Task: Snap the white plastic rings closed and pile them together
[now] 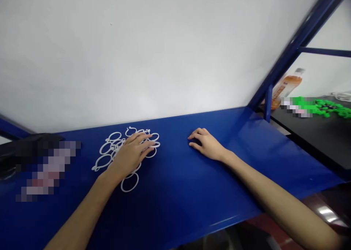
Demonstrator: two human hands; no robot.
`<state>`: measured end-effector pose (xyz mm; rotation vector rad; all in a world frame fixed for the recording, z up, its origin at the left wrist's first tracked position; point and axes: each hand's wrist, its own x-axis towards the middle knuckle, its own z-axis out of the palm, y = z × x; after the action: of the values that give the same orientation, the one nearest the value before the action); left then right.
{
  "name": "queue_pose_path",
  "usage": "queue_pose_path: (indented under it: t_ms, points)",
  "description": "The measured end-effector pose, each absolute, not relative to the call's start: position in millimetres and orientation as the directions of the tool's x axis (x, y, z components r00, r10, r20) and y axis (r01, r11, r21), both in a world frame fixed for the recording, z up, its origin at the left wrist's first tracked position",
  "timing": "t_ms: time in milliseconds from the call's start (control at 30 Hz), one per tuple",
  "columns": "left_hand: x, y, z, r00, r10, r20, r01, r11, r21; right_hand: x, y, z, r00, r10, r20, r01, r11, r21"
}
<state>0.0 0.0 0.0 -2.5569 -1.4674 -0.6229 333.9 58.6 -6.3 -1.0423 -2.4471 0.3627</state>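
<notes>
A loose pile of several white plastic rings (113, 146) lies on the blue table (192, 191), left of centre. My left hand (131, 153) rests flat on top of the pile, fingers stretched out over the rings. One ring (129, 182) lies apart, just below my left wrist. My right hand (205, 143) rests on the bare blue surface to the right of the pile, fingers curled loosely downward, with nothing visible in it.
A white wall rises behind the table. A blue metal frame post (290, 49) slants up at the right. Beyond it, a black table (315, 133) carries an orange drink bottle (285, 87) and green plastic pieces (331, 109). A dark object (16, 147) sits at the far left.
</notes>
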Motion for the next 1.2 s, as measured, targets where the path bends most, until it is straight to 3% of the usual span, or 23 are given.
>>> queue_pose_path:
  t_ms: [233, 467, 600, 667, 767, 933, 1200]
  points:
    - [16, -13, 19, 0.448, 0.727, 0.520, 0.793, -0.592, 0.145, 328, 50, -1, -0.619, 0.718, 0.318, 0.584, 0.692, -0.424]
    - [52, -28, 22, 0.581, 0.563, 0.588, 0.743, -0.662, -0.100, 304, 12, 17, -0.584, 0.741, 0.331, 0.348, 0.597, -0.723]
    - [68, -33, 19, 0.622, 0.497, 0.605, 0.704, -0.693, -0.154, 299, 3, 17, -0.578, 0.756, 0.306, 0.310, 0.550, -0.775]
    - [72, -34, 19, 0.605, 0.502, 0.618, 0.690, -0.718, -0.092, 300, 2, 16, -0.570, 0.759, 0.314, 0.314, 0.555, -0.771]
    - [74, -37, 20, 0.498, 0.572, 0.652, 0.669, -0.732, 0.132, 302, 3, 17, -0.557, 0.763, 0.328, 0.320, 0.562, -0.763]
    - [76, -43, 20, 0.228, 0.771, 0.595, 0.691, -0.558, 0.459, 303, -1, 25, -0.572, 0.737, 0.361, 0.315, 0.604, -0.732]
    - [86, -43, 20, 0.338, 0.809, 0.481, 0.584, -0.582, 0.566, 299, -4, 22, -0.703, 0.662, 0.259, 0.260, 0.578, -0.773]
